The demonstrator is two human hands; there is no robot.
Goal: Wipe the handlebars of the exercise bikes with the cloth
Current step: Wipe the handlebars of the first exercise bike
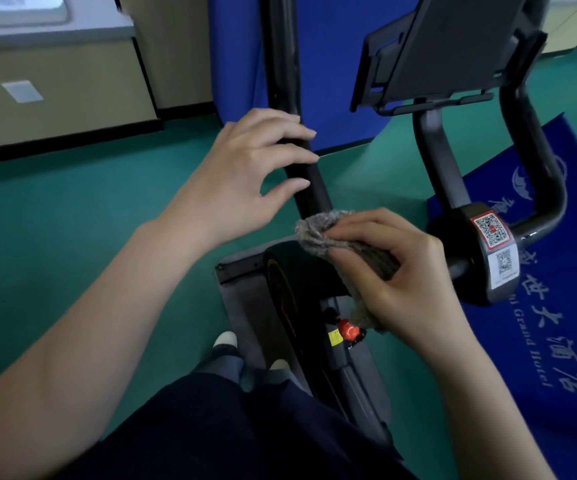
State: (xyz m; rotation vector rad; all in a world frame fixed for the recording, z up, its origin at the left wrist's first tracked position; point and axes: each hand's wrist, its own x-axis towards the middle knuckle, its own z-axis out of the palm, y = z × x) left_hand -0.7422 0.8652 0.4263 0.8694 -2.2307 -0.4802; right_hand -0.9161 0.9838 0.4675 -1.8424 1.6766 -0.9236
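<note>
Nearest me, my right hand (pixel 394 271) has its grip clenched round the grey cloth (pixel 335 237), thumb on top and fingers curled beneath, with a tail of fabric hanging below the palm. The bunched end of the cloth pokes out ahead of the thumb and touches the low end of the left handlebar (pixel 301 157), the black bar that runs up and away from the grip.

I judge the step in hand to be the wipe of this bar, caught at its base, where it bends toward the centre clamp (pixel 481 258). The next move calls for sliding the cloth up along the bar with the fabric wrapped well round it.

Just beyond the grip, my left hand (pixel 245 168) lies across the same bar, fingers straight and relaxed, holding nothing; I think the fingertips rest on it, though from this angle I cannot be sure of contact. That hand sits squarely in the cloth's path and needs to lift or shift upward first.

Room is generous to the left of the grip, over bare green floor (pixel 89 220). To the right it tightens: the clamp with its code stickers, then the right handlebar (pixel 536 150) curving up. Farther off, the tablet holder (pixel 453 46) overhangs the middle, an edge to steer clear of near the top of the stroke.
</note>
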